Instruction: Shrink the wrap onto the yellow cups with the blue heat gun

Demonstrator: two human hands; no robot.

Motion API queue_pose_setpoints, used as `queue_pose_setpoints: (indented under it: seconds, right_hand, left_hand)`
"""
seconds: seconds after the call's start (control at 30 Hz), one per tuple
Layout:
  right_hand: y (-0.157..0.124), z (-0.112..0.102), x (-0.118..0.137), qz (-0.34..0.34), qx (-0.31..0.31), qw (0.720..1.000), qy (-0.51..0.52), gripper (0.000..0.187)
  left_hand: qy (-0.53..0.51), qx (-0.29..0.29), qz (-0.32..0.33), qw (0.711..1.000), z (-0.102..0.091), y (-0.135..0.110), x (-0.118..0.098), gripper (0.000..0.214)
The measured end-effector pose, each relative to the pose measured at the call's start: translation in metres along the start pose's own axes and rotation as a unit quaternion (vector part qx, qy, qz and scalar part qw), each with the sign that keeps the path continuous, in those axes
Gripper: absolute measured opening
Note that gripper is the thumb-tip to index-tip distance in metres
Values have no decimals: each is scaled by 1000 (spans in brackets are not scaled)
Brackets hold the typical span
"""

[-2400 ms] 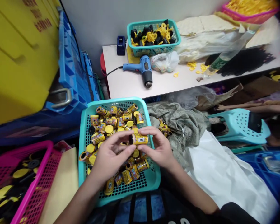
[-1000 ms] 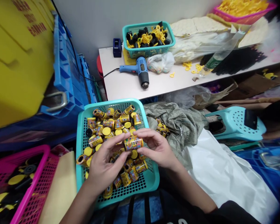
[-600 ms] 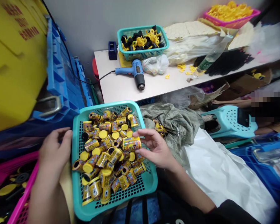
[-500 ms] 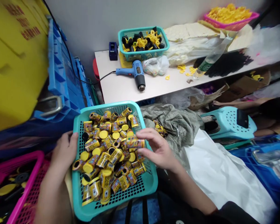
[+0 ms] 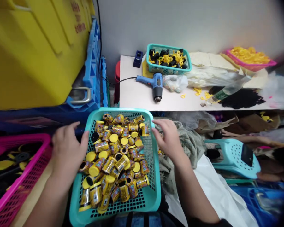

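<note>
A turquoise plastic basket (image 5: 157, 176) sits in front of me, filled with small printed canisters (image 5: 109, 165) that have yellow caps; some show dark open ends. My left hand (image 5: 69, 151) is at the basket's left side, fingers spread and thumb close to the rim. On the opposite side, my right hand (image 5: 168, 137) is at the upper right rim with thumb and fingers apart and nothing between them. Whether either hand presses on the rim, I cannot tell.
A pink basket (image 5: 41, 151) of black and yellow parts stands left, below blue and yellow crates (image 5: 38, 56). On the white table (image 5: 130, 97) lie a heat gun (image 5: 157, 83) and another turquoise basket (image 5: 189, 67). Grey cloth (image 5: 191, 142) and a turquoise stool (image 5: 234, 154) are right, near another person's arm.
My right hand has let go of a canister it held over the basket and moved out to the right rim. My left hand's fingers have spread. The view has turned left.
</note>
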State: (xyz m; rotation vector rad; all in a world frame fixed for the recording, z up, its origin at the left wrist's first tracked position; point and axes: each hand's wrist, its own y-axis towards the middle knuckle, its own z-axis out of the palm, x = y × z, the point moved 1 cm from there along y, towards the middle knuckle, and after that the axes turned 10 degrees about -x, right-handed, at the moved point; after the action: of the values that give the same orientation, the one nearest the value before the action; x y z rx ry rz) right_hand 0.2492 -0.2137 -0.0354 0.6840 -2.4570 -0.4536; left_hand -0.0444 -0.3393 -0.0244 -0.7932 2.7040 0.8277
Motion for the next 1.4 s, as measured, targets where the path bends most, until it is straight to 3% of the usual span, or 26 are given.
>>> queue_pose_setpoints:
  seconds: [0.03,0.1,0.13,0.2,0.3,0.43,0.57,0.7,0.77,0.93,1.07,1.17,1.27,1.33,1.4]
  right_hand:
    - [14,9,14,-17,65,997,-48,41]
    - [37,28,33,-39,164,978,-121,39]
    - [43,36,38,-44,189,971,-140,39]
    - [48,47,43,-43,207,964,-164,38]
    - [39,46,40,-15,203,959,-199,37]
    - [22,27,35,-3,199,962,-187,38]
    - [14,14,29,-4,206,970,-130,41]
    - [5,14,26,6,190,978,-89,43]
    - [-2,18,30,18,181,979,-90,48]
    - [-18,35,54,49,200,978,-32,46]
    - [-21,47,61,35,236,970,46,36]
    - [-19,45,55,52,228,969,83,39]
    - [-21,29,53,86,147,963,210,45]
    - [-26,16,56,94,87,938,321,43]
    - [-31,4,61,101,81,910,394,39]
  left_hand:
    - [-17,-37,65,997,-3,4,-12,36]
    - [-69,-12,213,975,-1,14,-41,29]
    - [-85,62,275,956,4,19,-56,29]
    - [-29,178,302,936,21,29,-80,30]
    - [38,260,273,925,47,36,-98,25]
    - [33,282,247,926,57,34,-96,28]
    - [0,282,227,932,40,40,-80,37]
    - [-176,272,203,924,12,37,-65,39]
    - [-254,271,150,916,0,26,-60,33]
    - [-336,264,-64,902,-10,-8,-50,35]
    - [-441,269,-156,842,-6,-15,-46,47]
    - [-473,280,-164,819,-8,-14,-46,50]
    - [-462,297,-156,821,-14,-16,-48,44]
    - [-459,300,-141,824,-19,-18,-51,39]
    - [-465,290,-119,828,-22,-20,-54,35]
